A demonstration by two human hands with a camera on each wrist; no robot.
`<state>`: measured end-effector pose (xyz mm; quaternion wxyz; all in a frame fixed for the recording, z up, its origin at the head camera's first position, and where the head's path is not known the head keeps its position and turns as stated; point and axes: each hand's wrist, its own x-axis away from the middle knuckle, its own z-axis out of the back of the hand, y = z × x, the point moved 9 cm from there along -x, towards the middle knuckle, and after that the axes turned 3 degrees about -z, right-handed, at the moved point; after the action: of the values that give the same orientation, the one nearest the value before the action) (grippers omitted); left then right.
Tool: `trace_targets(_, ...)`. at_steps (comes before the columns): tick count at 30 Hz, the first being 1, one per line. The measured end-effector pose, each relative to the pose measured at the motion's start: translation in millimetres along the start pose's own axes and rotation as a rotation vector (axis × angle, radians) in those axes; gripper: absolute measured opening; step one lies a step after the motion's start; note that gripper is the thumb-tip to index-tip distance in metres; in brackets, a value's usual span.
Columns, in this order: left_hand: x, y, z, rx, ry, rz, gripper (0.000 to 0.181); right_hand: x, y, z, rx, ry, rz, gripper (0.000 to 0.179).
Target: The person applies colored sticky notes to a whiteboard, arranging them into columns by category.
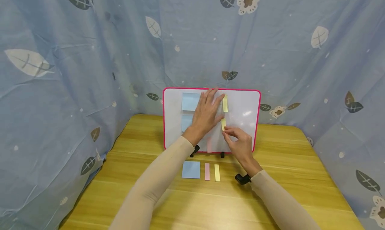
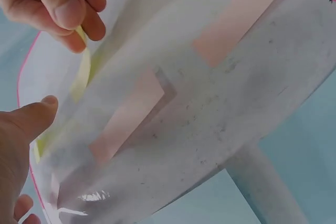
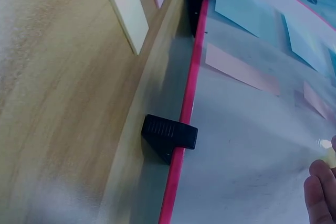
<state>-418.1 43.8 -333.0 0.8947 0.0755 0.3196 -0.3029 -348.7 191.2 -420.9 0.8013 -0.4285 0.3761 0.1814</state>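
Observation:
A whiteboard [image 1: 240,118] with a pink-red frame stands upright on the table. My right hand [image 1: 240,143] pinches the lower end of a yellow sticky note strip [image 1: 223,124] against the board; in the left wrist view this strip [image 2: 83,74] bends away from the surface. Across the upper middle of the board lies my left hand [image 1: 206,113], fingers extended, its thumb near the strip's top end. A second yellow strip [image 1: 225,104] sits above, by the left index fingertip. Pink strips [image 2: 131,114] show on the board in the left wrist view, partly hidden by the left hand in the head view.
Blue square notes [image 1: 189,102] are on the board's left part. In front, on the wooden table [image 1: 270,196], lie a blue pad [image 1: 190,169], a pink pad [image 1: 207,171] and a yellow pad [image 1: 217,173]. Black clips [image 3: 170,132] hold the board's bottom edge. A patterned curtain [image 1: 192,39] surrounds the table.

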Motion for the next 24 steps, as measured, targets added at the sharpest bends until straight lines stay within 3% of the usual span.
trace_targets(9,17.9,0.0,19.3,0.07,0.07,-0.045,0.082,5.3,-3.8,0.6,-0.003,-0.032,0.011,0.012)
trace_targets(15,34.0,-2.5,24.1,0.112,0.094,-0.07,0.072,9.6,-6.1,0.5,0.014,-0.049,0.013,0.012)
trace_targets(24,61.9,-5.0,20.3,0.164,0.047,-0.087,0.063,16.9,-9.6,0.6,0.021,-0.087,-0.013,0.013)
